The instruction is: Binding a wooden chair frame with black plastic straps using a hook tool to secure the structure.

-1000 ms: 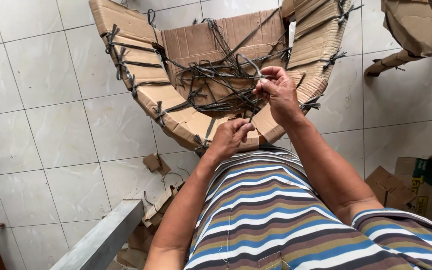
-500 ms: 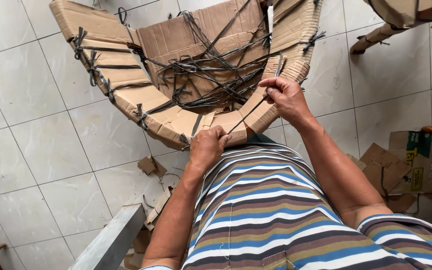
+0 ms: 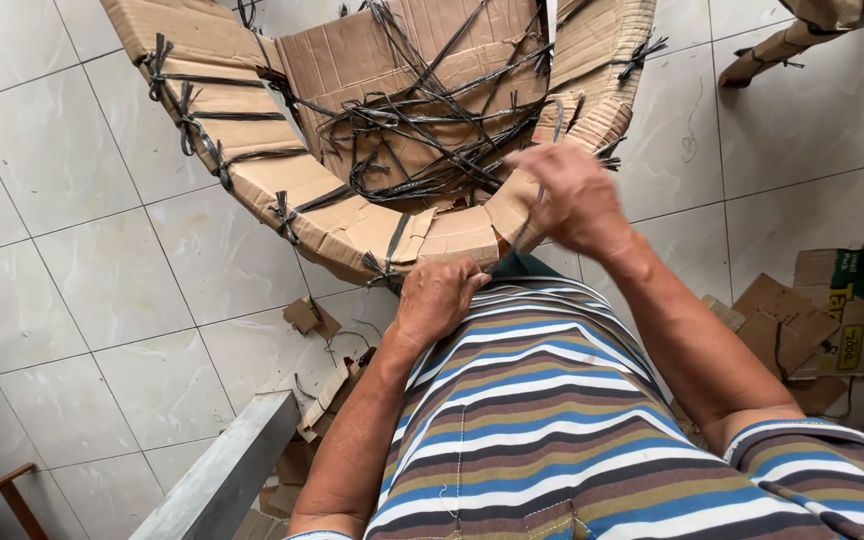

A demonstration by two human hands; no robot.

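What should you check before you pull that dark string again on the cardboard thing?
1. Right hand has the strap: ok, it is pinched in the grip, though the hand is blurred.
2. Left hand steadies the cardboard ring: ok, it presses at the near edge.
3. Strap goes through the cardboard edge: cannot tell, the hands hide that spot.
4. The other knots along the ring are tied: ok, those in view look tight.
5. Loose straps inside the ring are clear of the pull: not ok, they lie tangled close to the right hand.
6. Floor under the ring: not ok, cardboard scraps lie there.
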